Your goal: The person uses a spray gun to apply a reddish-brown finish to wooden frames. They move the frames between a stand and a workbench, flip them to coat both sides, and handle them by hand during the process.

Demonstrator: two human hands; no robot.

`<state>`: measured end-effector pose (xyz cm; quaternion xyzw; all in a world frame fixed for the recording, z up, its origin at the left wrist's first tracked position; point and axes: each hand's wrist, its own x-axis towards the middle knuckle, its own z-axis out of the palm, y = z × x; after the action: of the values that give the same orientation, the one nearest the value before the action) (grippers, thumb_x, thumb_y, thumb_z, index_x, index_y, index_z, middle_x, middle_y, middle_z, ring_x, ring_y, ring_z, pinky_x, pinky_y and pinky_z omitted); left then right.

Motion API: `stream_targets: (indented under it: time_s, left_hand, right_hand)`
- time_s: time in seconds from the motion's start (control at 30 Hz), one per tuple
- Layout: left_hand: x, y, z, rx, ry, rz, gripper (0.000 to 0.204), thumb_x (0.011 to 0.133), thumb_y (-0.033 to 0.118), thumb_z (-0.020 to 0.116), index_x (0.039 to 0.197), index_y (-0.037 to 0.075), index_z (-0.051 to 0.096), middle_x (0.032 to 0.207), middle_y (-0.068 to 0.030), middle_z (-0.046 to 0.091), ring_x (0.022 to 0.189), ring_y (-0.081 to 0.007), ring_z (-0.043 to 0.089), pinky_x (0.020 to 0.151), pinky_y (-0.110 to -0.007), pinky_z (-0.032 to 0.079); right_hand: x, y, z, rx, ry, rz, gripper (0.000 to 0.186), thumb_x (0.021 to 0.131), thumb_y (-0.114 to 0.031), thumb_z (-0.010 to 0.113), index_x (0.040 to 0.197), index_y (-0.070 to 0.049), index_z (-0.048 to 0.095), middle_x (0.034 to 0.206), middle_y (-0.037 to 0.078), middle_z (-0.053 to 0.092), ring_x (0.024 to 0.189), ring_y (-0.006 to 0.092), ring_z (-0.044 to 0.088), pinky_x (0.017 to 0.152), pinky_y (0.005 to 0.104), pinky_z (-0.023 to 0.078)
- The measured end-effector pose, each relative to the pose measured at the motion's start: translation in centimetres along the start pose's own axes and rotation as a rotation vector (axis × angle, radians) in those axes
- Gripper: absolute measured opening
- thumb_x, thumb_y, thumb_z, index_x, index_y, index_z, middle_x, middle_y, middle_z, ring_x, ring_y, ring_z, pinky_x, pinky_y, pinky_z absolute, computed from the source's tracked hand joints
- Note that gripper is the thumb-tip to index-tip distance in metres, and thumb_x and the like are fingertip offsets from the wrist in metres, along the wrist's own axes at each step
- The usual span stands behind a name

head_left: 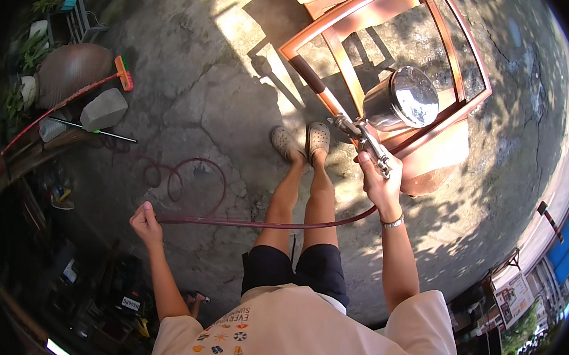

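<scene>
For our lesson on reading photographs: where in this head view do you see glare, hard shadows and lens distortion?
Head view: glare flashes off the spray gun's metal cup above the right hand; sunlit concrete floor carries hard shadows of the wooden chair frame; the left side, beyond the left hand holding the red hose, is dark; straight edges bend toward the rim.

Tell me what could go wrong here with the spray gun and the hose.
1. The hose runs across the legs from the left hand to the right hand; it might trip the person.
2. More hose loops lie on the cracked ground and could snag.
3. The spray gun points near the wooden frame, close to the feet; spray may reach them.
</scene>
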<state>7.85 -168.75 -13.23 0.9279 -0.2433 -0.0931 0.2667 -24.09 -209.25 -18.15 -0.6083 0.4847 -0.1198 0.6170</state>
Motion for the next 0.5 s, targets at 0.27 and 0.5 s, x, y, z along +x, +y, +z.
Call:
stream_targets:
  time_s: [0.27, 0.5]
  left_hand:
    - [2.3, 3.7, 2.8, -0.049, -0.116, 0.014, 0.043, 0.097, 0.013, 0.052, 0.060, -0.003, 0.036, 0.053, -0.0103, 0.032, 0.046, -0.0185, 0.033, 0.048, -0.037, 0.023]
    - [6.3, 11.0, 6.7, -0.050, -0.188, 0.099, 0.043, 0.095, 0.015, 0.053, 0.060, -0.002, 0.035, 0.053, -0.0107, 0.031, 0.046, -0.0213, 0.032, 0.047, -0.038, 0.022]
  right_hand:
    - [8.2, -0.4, -2.7, -0.110, 0.111, -0.042, 0.016, 0.092, -0.014, 0.070, 0.089, 0.001, 0.068, 0.073, -0.003, 0.062, 0.066, 0.0030, 0.052, 0.060, 0.0203, 0.043]
    - [23.0, 1.0, -11.6, -0.016, 0.404, 0.027, 0.028, 0.091, -0.027, 0.072, 0.101, -0.001, 0.072, 0.073, 0.001, 0.067, 0.064, 0.0064, 0.056, 0.061, 0.0243, 0.046]
